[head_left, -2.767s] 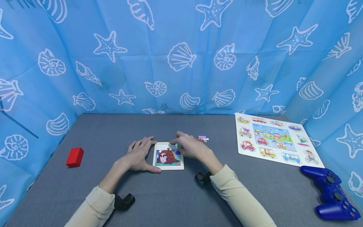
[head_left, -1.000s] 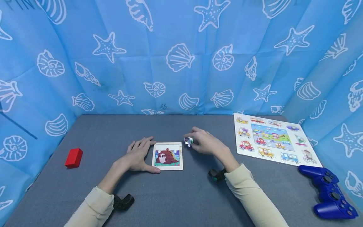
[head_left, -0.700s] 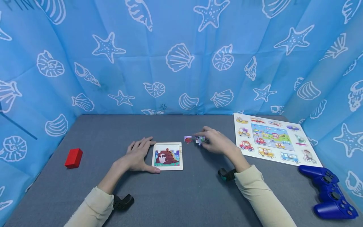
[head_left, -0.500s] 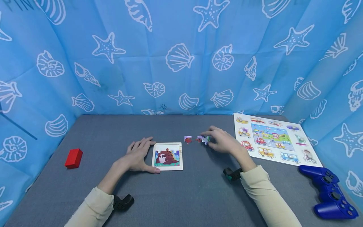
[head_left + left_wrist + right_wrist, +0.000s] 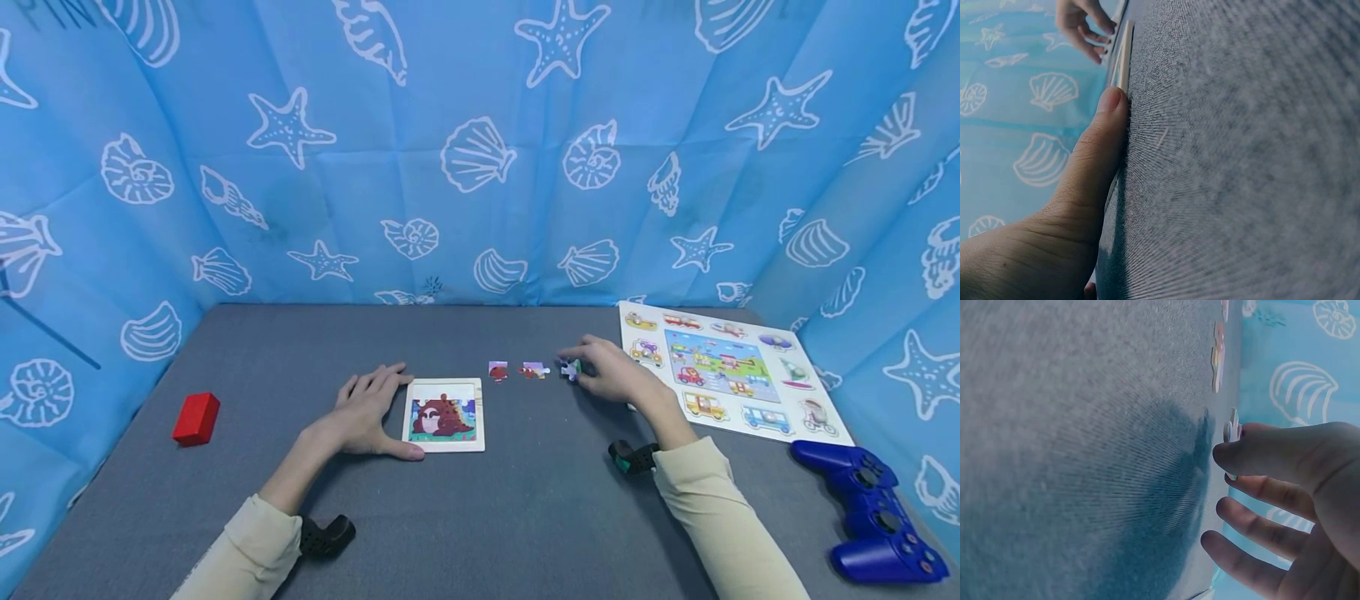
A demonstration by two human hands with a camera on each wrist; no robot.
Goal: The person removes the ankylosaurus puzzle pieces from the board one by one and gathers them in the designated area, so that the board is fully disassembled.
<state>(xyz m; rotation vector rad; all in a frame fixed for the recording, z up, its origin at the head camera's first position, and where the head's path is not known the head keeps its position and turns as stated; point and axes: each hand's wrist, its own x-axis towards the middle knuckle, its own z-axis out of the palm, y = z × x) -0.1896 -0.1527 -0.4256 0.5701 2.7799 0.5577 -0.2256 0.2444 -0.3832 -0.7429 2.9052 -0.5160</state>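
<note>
One guess: we're sorting loose bits, so next calls for a tidy let-go. Leftmost, our left hand [image 5: 367, 412] spreads thumb and straight fingers along the pale square wooden frame [image 5: 481, 412], brown spiky creature inside, top strip bare white. Then a flat lilac-and-red jigsaw piece [image 5: 498, 370], a longer lilac-and-red one [image 5: 534, 370], and our right hand [image 5: 618, 372] pinching a purple-and-green knobbed jigsaw piece [image 5: 570, 369], thumb against index.

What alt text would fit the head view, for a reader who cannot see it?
A person's right hand pinches a puzzle piece near two loose pieces on a gray table, while the left hand touches a framed puzzle whose top strip is unfilled. At right lie a picture board and blue game controller; at left, a red block.
</note>
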